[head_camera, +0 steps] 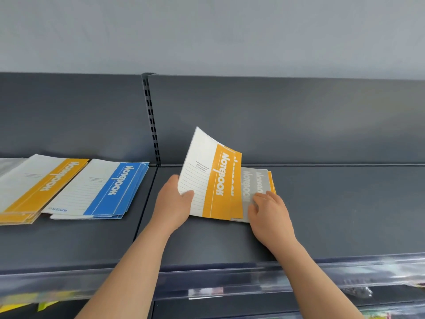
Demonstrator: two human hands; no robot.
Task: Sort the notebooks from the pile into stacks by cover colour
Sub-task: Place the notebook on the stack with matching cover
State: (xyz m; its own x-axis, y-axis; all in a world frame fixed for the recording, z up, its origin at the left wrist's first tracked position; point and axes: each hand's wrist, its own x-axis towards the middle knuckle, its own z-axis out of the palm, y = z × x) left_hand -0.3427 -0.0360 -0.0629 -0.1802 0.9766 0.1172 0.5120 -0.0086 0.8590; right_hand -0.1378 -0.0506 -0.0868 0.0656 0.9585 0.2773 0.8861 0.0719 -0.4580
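Note:
My left hand (176, 204) grips the left edge of a yellow-banded notebook (212, 180), thumb on its white cover, and tilts it up off the pile. Another yellow notebook shows just behind it. Under them lies a grey-banded notebook (249, 187), and my right hand (268, 209) rests on it with bent fingers. A yellow edge peeks out at the pile's right side. On the shelf to the left lie a blue stack (103, 189), a yellow stack (34, 187) and part of a grey stack (9, 163) at the frame's edge.
The dark grey shelf (333, 203) stretches bare to the right of the pile. A slotted upright (151, 120) divides the back panel. A clear plastic price rail (230, 279) runs along the front edge, with blurred goods on the shelf below.

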